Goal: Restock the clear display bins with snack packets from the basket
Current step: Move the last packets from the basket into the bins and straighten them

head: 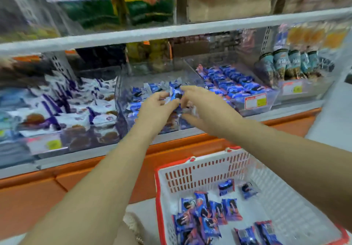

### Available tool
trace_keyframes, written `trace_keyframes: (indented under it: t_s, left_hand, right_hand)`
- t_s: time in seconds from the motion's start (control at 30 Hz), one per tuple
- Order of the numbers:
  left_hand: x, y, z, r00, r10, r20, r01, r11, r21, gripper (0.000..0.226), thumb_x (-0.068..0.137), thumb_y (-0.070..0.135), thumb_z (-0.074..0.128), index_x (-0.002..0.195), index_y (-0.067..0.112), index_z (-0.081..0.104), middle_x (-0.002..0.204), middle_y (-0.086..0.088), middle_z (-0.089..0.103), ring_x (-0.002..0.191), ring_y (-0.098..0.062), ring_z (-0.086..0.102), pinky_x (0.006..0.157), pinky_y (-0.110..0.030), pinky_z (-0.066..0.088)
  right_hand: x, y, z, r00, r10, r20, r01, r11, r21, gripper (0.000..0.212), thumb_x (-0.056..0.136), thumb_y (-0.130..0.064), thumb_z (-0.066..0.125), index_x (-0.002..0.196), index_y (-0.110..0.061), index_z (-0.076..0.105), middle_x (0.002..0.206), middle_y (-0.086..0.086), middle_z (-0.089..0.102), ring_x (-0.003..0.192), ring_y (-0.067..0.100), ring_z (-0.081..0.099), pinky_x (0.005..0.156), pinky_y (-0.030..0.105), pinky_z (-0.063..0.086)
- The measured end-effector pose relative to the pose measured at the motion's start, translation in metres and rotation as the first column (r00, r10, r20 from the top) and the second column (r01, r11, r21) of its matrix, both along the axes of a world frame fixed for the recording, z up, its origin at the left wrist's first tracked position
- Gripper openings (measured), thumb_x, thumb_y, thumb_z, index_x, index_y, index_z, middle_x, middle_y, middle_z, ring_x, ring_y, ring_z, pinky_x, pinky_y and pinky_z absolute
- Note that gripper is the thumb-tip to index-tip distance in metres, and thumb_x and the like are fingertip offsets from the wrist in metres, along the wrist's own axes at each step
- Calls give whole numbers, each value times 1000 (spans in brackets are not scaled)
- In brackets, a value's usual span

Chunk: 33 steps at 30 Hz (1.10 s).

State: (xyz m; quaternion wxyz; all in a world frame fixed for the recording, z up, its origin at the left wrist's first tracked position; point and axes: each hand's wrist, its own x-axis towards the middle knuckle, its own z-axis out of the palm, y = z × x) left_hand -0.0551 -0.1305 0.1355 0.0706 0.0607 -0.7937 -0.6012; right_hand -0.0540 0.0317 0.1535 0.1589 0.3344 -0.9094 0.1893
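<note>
A blue snack packet (pixel 176 96) is pinched in the left hand (pixel 157 106) right over the middle clear bin (pixel 121 92), just above the blue packets (pixel 139 94) already lying inside it. The right hand (pixel 200 107) is laid against that same packet from the bin's right side, though whether it is truly gripped there cannot be told through the blur. Below and in front of the bin, the white red-rimmed basket (pixel 209 166) is seen, with more packets (pixel 202 212) scattered on its floor.
</note>
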Motion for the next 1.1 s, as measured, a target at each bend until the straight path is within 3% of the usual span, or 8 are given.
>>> trace_keyframes:
  t_s: [0.1,0.23,0.3,0.37,0.47,0.7,0.9,1.1]
  left_hand:
    - [-7,-24,8,999,34,-9,-33,998,47,62,85,38,72,139,18,49,121,-10,66,96,-22,71,89,-44,57]
    - [-26,-55,15,997,54,-50,-55,998,-14,46,93,32,64,136,20,53,119,-4,68,95,-15,70,91,-40,56]
    - [-36,-75,19,980,125,-154,-158,961,-226,38,94,31,61,131,25,56,111,3,69,96,-14,67,92,-41,54]
    - [-42,-97,19,951,203,-233,-292,834,-468,33,95,27,57,128,28,58,113,6,67,100,-17,64,91,-40,52]
    - [-47,-123,10,929,260,-264,-370,684,-629,23,98,24,55,119,25,64,123,-1,62,103,-28,61,86,-46,53]
    - [-55,-128,-7,929,313,-199,-368,842,-394,30,100,31,47,127,29,60,130,2,58,112,-18,58,94,-44,51]
    - [-55,-126,-7,919,336,-205,-389,853,-347,27,100,32,48,124,30,60,128,4,56,109,-16,59,93,-44,51]
    - [-51,-126,-8,921,326,-215,-383,861,-335,28,100,32,48,126,29,59,129,4,56,110,-14,58,94,-43,51]
  right_hand:
    - [-21,-33,9,999,-44,-29,43,999,-20,24,86,-25,67,103,-14,54,104,5,61,100,26,53,76,40,42]
    - [-55,-67,8,999,-40,-3,40,997,-62,22,88,-28,67,101,-18,52,96,-1,60,91,22,52,72,41,46]
    - [-75,-79,5,998,-52,23,54,997,-62,25,90,-32,67,103,-18,52,96,-2,58,94,20,49,73,41,47]
    - [-100,-88,-2,997,-74,34,75,997,-33,27,90,-31,68,105,-18,50,100,1,58,101,22,46,76,43,49]
    - [-141,-107,-13,993,-112,20,111,993,43,29,89,-28,67,109,-18,50,107,6,61,108,28,46,79,43,49]
    - [-221,-180,-21,982,-140,127,126,986,111,30,88,-9,63,104,-25,43,117,11,47,100,31,51,79,37,44]
    - [-243,-202,-41,965,-75,251,7,966,259,32,85,-2,59,100,-30,50,117,8,59,104,27,55,88,39,49]
    - [-222,-178,-24,956,-79,282,10,971,239,31,96,-34,58,125,-26,57,130,0,57,113,23,55,89,35,46]
